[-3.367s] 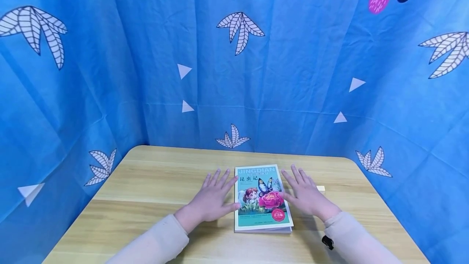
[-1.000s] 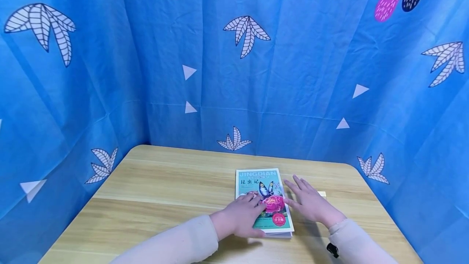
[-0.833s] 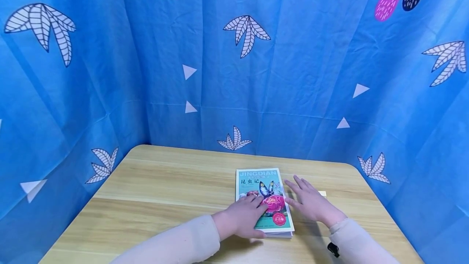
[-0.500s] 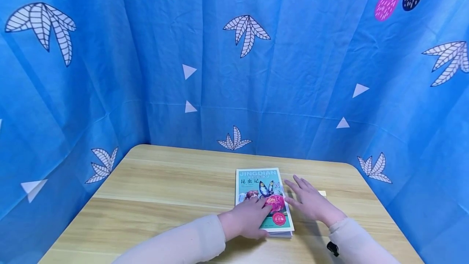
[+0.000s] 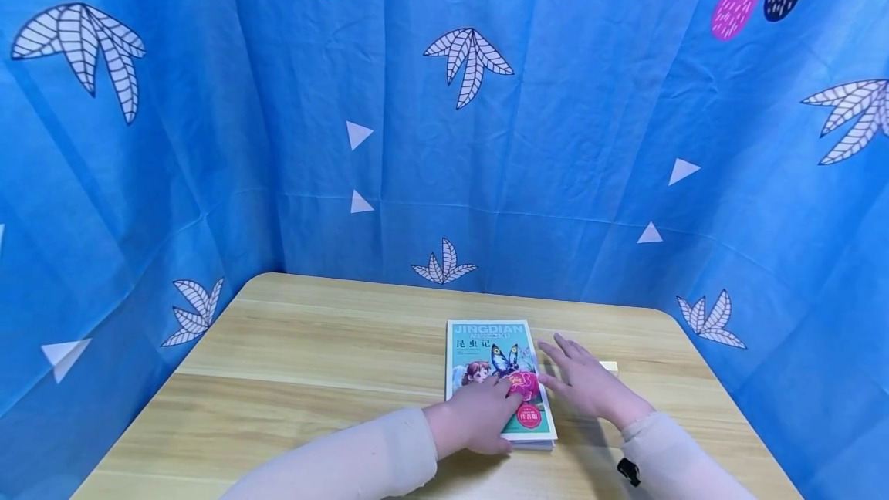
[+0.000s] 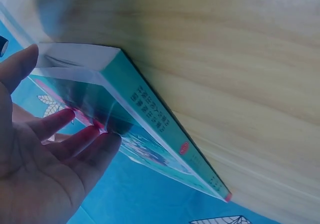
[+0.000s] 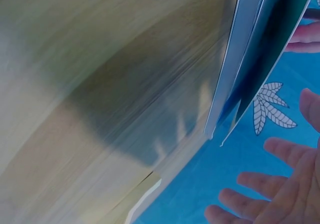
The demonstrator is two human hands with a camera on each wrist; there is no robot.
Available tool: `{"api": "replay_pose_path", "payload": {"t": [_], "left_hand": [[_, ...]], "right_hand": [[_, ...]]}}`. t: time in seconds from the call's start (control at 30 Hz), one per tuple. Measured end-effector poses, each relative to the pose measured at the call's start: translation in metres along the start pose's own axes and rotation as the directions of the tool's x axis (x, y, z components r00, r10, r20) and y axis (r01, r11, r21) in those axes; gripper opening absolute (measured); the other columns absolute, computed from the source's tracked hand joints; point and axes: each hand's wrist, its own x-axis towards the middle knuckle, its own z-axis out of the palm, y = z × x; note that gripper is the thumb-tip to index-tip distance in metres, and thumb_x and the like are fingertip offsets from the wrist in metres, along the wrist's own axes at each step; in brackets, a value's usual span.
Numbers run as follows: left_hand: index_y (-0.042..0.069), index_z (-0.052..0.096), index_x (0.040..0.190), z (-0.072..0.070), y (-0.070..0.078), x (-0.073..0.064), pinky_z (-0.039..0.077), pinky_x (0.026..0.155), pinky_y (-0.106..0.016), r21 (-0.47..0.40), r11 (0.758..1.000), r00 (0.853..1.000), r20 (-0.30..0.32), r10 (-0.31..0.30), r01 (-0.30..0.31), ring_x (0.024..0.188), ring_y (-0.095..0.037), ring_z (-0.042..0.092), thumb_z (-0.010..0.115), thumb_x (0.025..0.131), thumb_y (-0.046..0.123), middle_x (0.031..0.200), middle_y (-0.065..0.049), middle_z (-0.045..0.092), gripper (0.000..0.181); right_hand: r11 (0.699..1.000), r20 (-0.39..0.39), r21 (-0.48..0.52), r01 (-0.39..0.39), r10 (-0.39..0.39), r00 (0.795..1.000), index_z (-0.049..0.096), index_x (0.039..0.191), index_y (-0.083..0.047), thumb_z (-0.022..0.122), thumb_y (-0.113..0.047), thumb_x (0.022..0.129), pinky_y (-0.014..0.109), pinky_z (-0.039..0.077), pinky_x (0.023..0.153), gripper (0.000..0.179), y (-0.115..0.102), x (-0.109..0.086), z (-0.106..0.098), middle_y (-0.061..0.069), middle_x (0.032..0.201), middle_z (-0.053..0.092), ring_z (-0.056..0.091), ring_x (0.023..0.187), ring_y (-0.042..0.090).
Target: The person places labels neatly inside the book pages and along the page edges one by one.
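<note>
Left fingers (image 6: 102,155) on one book (image 5: 501,365), five right fingers (image 7: 262,184) — beside

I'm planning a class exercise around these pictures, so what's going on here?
A person's left hand touches the front cover of a book lying on a wooden table. Their right hand is spread beside the book's right edge. The book isn't opened out, but its cover stands slightly off the pages there.

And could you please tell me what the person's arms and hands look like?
Both arms wear plain, pale greyish fabric sleeves ending at the wrists. The left hand and right hand are bare, ungloved. A small, unclear black object shows beside the right sleeve.
</note>
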Motion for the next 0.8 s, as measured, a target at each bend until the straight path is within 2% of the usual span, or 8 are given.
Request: {"api": "replay_pose_path", "payload": {"t": [0.17, 0.43, 0.8], "left_hand": [[0.022, 0.052, 0.145, -0.0010, 0.0028, 0.0030, 0.051, 0.102, -0.040, -0.002, 1.000, 1.000, 0.009, -0.004, 0.004, 0.132, -0.023, 0.051, 0.077, 0.080, 0.059, 0.146, -0.001, 0.052, 0.079], [0.020, 0.060, 0.137, -0.0010, 0.0067, 0.0038, 0.053, 0.097, -0.034, 0.014, 1.000, 1.000, -0.004, 0.008, -0.008, 0.119, -0.018, 0.057, 0.080, 0.080, 0.053, 0.131, 0.002, 0.059, 0.069], [0.021, 0.065, 0.132, -0.0007, 0.0099, 0.0053, 0.054, 0.097, -0.036, 0.000, 1.000, 1.000, 0.017, -0.006, 0.006, 0.123, -0.018, 0.058, 0.081, 0.079, 0.050, 0.133, 0.003, 0.061, 0.063]], "right_hand": [[1.000, 0.000, 0.010, -0.007, 0.007, 1.000, 0.042, 0.153, -0.012, 0.057, -0.046, 0.100, 0.070, 0.033, 0.108, 0.065, -0.0011, 0.0013, 0.0007, 0.027, 0.157, 0.031, 0.032, 0.140, 0.053], [1.000, 0.001, 0.017, 0.002, -0.002, 1.000, 0.044, 0.151, -0.008, 0.059, -0.041, 0.100, 0.069, 0.035, 0.107, 0.062, -0.0011, 0.0012, 0.0055, 0.028, 0.155, 0.034, 0.035, 0.137, 0.054], [1.000, -0.012, 0.012, -0.011, 0.011, 1.000, 0.044, 0.151, -0.009, 0.059, -0.042, 0.100, 0.070, 0.034, 0.107, 0.062, 0.0001, -0.0006, 0.0025, 0.029, 0.154, 0.035, 0.035, 0.138, 0.054]]}}
